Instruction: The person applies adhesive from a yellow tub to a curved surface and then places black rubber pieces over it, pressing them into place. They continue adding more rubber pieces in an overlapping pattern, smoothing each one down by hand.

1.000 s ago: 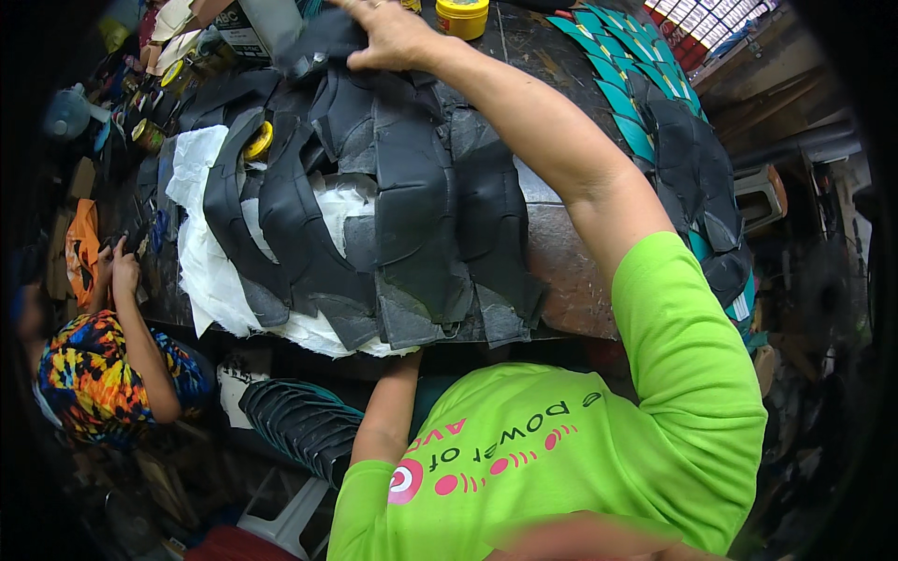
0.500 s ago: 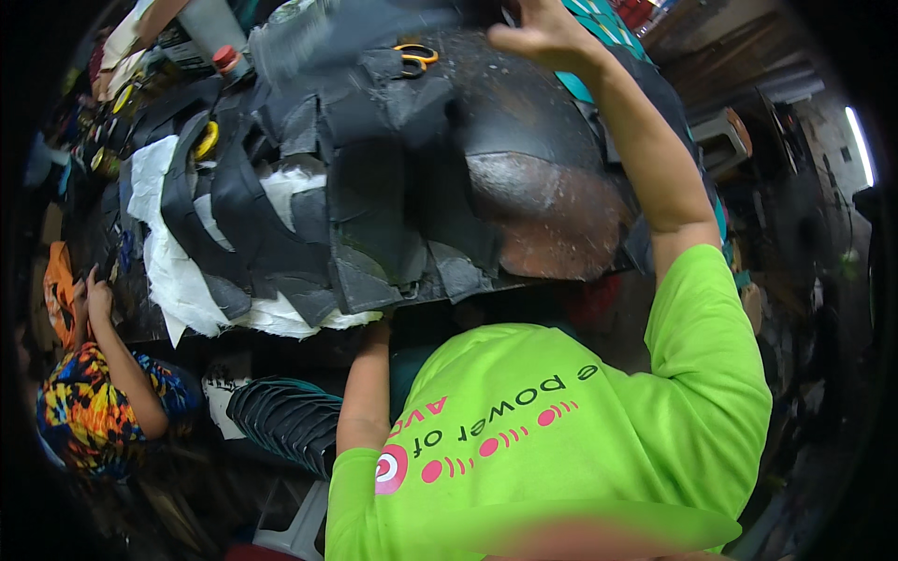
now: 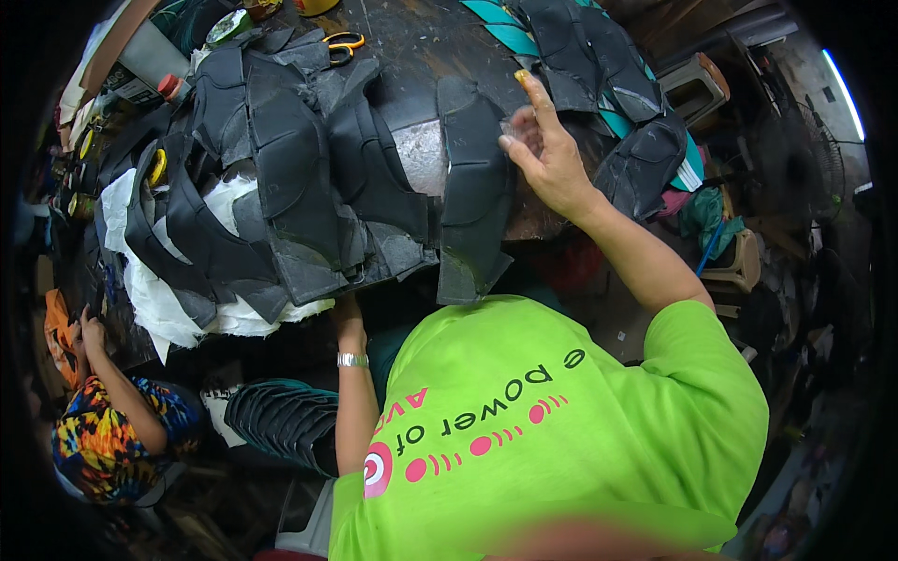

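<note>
My right hand (image 3: 558, 164) hovers just right of a curved black padded piece (image 3: 475, 182), its thumb and index finger stretched apart. The index fingertip is stained yellow-brown, and the curled fingers behind are blurred. This piece, with stitched lines across it, lies near the table's front edge. To its left, several similar black pieces (image 3: 292, 178) overlap in a row. My left hand (image 3: 347, 320) reaches under the front edge by the pieces; a metal watch is on its wrist and its fingers are hidden.
Orange-handled scissors (image 3: 344, 47) lie on the dark table (image 3: 412, 42). White cloth (image 3: 164, 313) sticks out under the pieces at left. More black pieces with teal edges (image 3: 645, 154) rest at right. At far left sits another person (image 3: 117, 425); a stacked row of black pieces (image 3: 285, 421) is below the table.
The blurred black piece at the far side now lies flat before me. My right hand has come down and nearer, its fingers apart. The whole view has shifted slightly.
</note>
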Demonstrator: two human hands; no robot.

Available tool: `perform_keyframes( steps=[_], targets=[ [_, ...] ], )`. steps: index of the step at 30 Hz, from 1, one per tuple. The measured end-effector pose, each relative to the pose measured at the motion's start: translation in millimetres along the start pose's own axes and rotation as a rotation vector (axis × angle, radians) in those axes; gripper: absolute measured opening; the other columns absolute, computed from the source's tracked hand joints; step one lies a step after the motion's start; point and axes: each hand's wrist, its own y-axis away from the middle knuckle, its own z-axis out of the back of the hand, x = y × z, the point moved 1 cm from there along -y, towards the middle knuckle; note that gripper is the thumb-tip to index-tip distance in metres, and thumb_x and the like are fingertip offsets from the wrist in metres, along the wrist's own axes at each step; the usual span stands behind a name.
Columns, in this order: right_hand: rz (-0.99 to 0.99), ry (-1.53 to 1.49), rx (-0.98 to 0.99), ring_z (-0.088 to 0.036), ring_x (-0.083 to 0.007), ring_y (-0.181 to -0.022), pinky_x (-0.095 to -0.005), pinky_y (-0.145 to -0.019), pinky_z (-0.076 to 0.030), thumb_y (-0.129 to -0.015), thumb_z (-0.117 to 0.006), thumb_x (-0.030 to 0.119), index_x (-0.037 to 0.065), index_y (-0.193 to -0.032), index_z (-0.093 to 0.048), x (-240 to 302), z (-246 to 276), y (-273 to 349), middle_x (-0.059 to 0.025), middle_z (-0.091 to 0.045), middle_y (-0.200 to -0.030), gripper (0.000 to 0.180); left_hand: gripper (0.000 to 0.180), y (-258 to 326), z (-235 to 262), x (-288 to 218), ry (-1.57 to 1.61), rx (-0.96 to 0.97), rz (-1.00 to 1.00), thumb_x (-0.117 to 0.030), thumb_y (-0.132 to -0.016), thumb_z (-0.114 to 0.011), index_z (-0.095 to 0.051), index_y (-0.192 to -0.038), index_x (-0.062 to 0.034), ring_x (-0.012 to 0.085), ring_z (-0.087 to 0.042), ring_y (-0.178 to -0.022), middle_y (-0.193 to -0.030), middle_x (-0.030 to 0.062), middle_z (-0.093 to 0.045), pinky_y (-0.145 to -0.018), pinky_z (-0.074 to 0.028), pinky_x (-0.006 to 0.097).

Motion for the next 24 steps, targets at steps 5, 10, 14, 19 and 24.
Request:
perform_keyframes(
  steps=[5, 10, 14, 19, 24],
  targets=[
    [-0.424, -0.393, 0.202, -0.061, -0.0122, -0.091, -0.0278, -0.080, -0.051, -0.088, -0.073, 0.004, 0.014, -0.162, -0.010, 11, -9, 31, -0.0121, -0.061, -0.108, 0.097, 0.039, 74, -7, -40, 0.012, 0.217, -0.176, -0.007, -0.098, -0.060, -0.056, -0.135, 0.0044, 0.0187, -0.056, -0.124, -0.135, 0.0115, -0.062, -0.107, -0.039, 0.030],
    [-0.420, -0.776, 0.124, -0.057, -0.0208, -0.123, -0.0342, -0.104, -0.047, -0.084, -0.070, -0.010, 0.016, -0.163, -0.008, 16, -24, 36, -0.0198, -0.047, -0.144, 0.104, 0.035, 78, -17, -48, -0.024, 0.228, -0.213, -0.006, -0.096, -0.062, -0.061, -0.129, 0.0062, 0.0198, -0.062, -0.117, -0.132, 0.0135, -0.065, -0.103, -0.044, 0.031],
    [-0.332, -0.786, 0.055, -0.055, -0.0205, -0.125, -0.0332, -0.103, -0.046, -0.083, -0.064, -0.011, 0.015, -0.163, -0.008, 20, -25, 37, -0.0178, -0.048, -0.144, 0.101, 0.033, 60, -14, -43, -0.281, 0.156, -0.372, -0.007, -0.096, -0.063, -0.062, -0.127, 0.0046, 0.0219, -0.063, -0.114, -0.129, 0.0147, -0.067, -0.102, -0.045, 0.033],
    [-0.254, -0.784, 0.046, -0.032, -0.0228, -0.146, -0.0352, -0.118, -0.029, -0.074, -0.055, -0.013, 0.010, -0.162, -0.014, 20, -12, 46, -0.0065, -0.019, -0.166, 0.100, 0.041, 38, -11, -32, -0.600, 0.080, -0.449, -0.022, -0.097, -0.066, -0.060, -0.130, 0.0019, 0.0344, -0.059, -0.122, -0.132, 0.0211, -0.062, -0.107, -0.042, 0.039],
    [-0.128, -0.712, 0.031, -0.024, -0.0224, -0.151, -0.0341, -0.120, -0.022, -0.070, -0.051, -0.013, 0.011, -0.163, -0.013, 7, -9, 50, -0.0101, -0.022, -0.165, 0.103, 0.057, 25, -23, -15, -0.819, 0.078, -0.530, -0.043, -0.097, -0.061, -0.057, -0.136, -0.0016, 0.0404, -0.047, -0.134, -0.141, 0.0246, -0.054, -0.113, -0.035, 0.044]
  ],
)
